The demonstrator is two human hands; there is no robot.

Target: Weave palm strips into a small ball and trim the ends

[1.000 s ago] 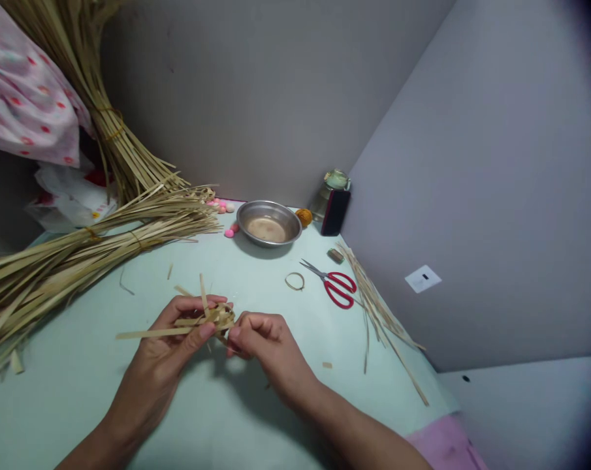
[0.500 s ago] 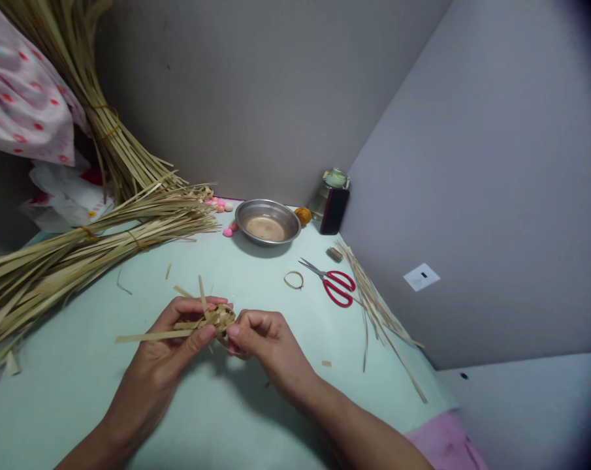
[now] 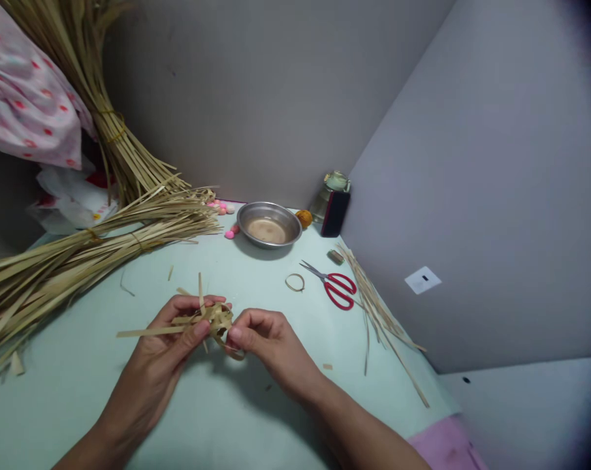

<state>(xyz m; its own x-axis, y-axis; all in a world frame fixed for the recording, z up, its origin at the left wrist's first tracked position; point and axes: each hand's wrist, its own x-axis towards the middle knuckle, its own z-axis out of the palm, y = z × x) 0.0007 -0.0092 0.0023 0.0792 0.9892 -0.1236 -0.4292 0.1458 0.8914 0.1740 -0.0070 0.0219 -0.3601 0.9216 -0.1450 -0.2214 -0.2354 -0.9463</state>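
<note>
Between my hands, above the pale green table, is a small open woven piece [image 3: 220,318] of flat straw-coloured strips, with loose ends sticking out to the left and upward. My left hand [image 3: 170,343] is closed on it, thumb in front and fingers behind. At its right side, my right hand [image 3: 258,339] pinches a strip [image 3: 236,354] that curls below the piece. The fingertips hide part of that strip. Beyond my right hand lie a thin strip ring [image 3: 294,282] and red-handled scissors [image 3: 338,287], blades pointing left.
Tied bundles of dry strips [image 3: 109,251] cover the table's left side. A metal bowl of water [image 3: 269,225] stands at the back, near a phone [image 3: 335,214] leaning on a glass jar [image 3: 320,199]. Thin loose strips [image 3: 381,313] lie along the right wall.
The woven piece has tipped slightly in my left hand, and the curled strip below it hangs a little lower. Both hands keep their grip. The whole view has shifted slightly.
</note>
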